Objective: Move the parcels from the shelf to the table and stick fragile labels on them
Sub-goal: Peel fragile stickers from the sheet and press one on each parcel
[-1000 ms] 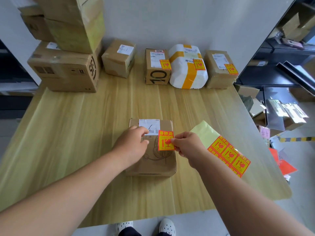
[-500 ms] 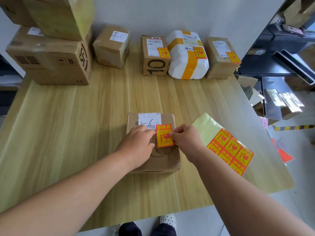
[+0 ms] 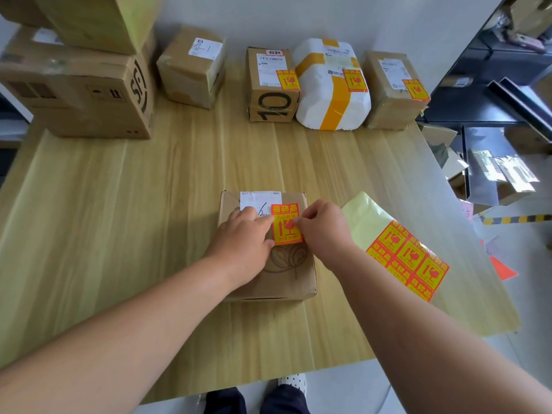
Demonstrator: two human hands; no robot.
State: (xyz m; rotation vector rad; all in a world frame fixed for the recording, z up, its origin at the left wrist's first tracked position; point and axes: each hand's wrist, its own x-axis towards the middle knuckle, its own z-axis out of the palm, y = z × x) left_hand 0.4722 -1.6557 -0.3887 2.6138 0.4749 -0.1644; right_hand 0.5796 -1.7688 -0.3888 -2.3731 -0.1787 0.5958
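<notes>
Head view. Counted on the pale wood-grain table (image 3: 149,222): one near parcel (image 3: 286,273) at the front, four parcels in a row well beyond it by the wall, and at least two stacked cartons (image 3: 77,91) beyond it to the left.

In that row, left to right: a small brown box (image 3: 191,67), a box marked 10 (image 3: 271,85), a rounded white foam parcel (image 3: 331,85) crossed with yellow tape, and a brown taped parcel (image 3: 394,88). One red-and-yellow sticker on each of the three rightmost.

Near parcel: plain brown cardboard, flat and rectangular, long axis running away from the person toward the row. White shipping slip (image 3: 260,200) on its far end.

One fragile label (image 3: 285,231) lying on top of the near parcel, just below the slip. Glossy, rectangular, long axis in line with the parcel's, heading toward the row and only slightly skewed.

Left hand (image 3: 242,237) resting on the near parcel, fingertips pressing at the label's left edge. Right hand (image 3: 322,228) pinching the label's right edge between thumb and forefinger.

Just right of the near parcel: one label sheet (image 3: 367,216), shiny pale-yellow backing curling at the table edge, with a block of about six more labels; exact count unclear.
</notes>
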